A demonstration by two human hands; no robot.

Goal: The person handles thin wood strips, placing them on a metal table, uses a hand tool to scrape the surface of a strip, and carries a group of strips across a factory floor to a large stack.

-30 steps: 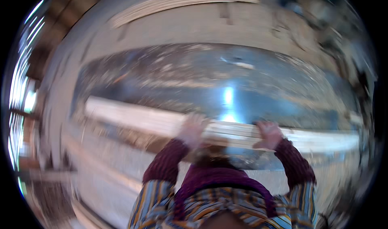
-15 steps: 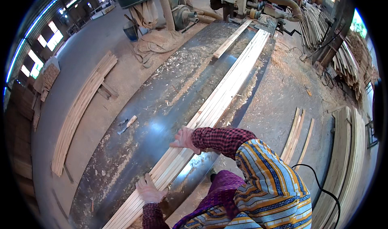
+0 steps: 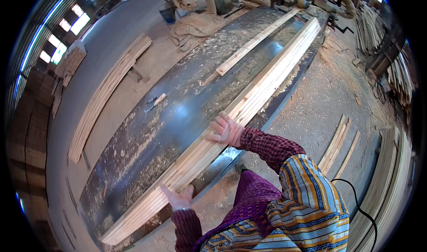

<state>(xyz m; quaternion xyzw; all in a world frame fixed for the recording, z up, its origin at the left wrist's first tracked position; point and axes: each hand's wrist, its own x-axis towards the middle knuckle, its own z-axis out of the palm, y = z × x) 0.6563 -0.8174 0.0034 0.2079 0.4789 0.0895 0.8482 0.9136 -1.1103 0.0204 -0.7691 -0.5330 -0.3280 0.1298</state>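
Observation:
A long bundle of pale wooden strips [image 3: 267, 89] runs slantwise along the dark metal table [image 3: 147, 136], from the machine end at the far right down to the lower left. My right hand [image 3: 227, 129] reaches across the bundle near its middle, fingers curled over the top and far side. Lower down, my left hand [image 3: 179, 197] grips the near edge of the strips, its thumb and fingers partly hidden against the wood. One single strip [image 3: 255, 43] lies apart on the table beyond the bundle.
A hand tool with a light handle [image 3: 155, 102] lies among wood shavings on the table. A stack of boards [image 3: 109, 96] stands to the left. Short strips [image 3: 336, 145] and long boards [image 3: 378, 194] lie at the right, where a black cable [image 3: 362, 212] curves. A machine [image 3: 307, 3] stands at the far end.
The view has shifted. My left hand has gone from lying on top of the strips to their near edge. The strips are gathered closer, and my right hand has curled more around them.

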